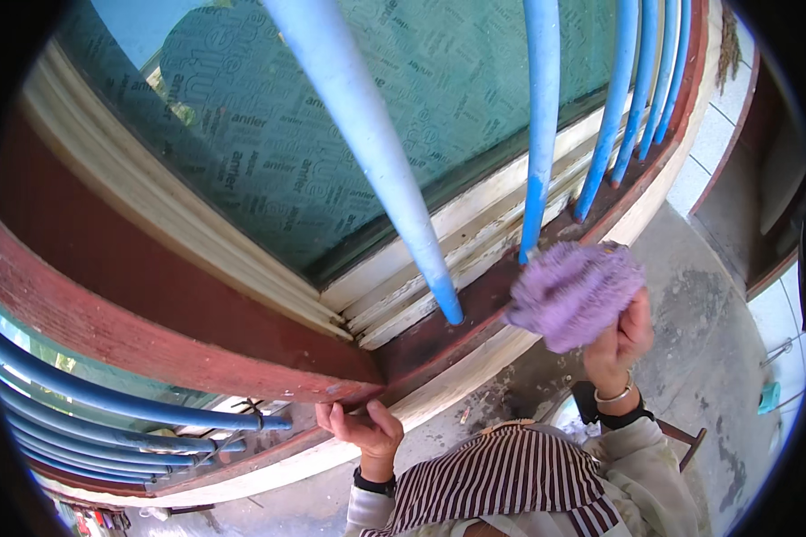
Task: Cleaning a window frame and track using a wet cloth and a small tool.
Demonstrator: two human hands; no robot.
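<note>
My right hand (621, 346) grips a fluffy purple cleaning cloth (574, 295), held just off the outer edge of the dark red window sill (477, 302). Beside the cloth, a blue window bar (541, 134) meets the sill. Another blue bar (376, 154) stands nearer, to its left. My left hand (369, 429) rests at the foot of the red wooden window post (174, 335), fingers curled against the wood; whether it grips the post is unclear. Behind the bars is a window pane (295, 134) covered with printed film, above a worn white frame track (403, 295).
More blue bars (618, 134) line the sill at right, and others (134, 416) at lower left, tied with wire. Below is a stained concrete floor (685, 322). A brown piece of furniture (752, 181) stands at right. A teal object (769, 398) lies at far right.
</note>
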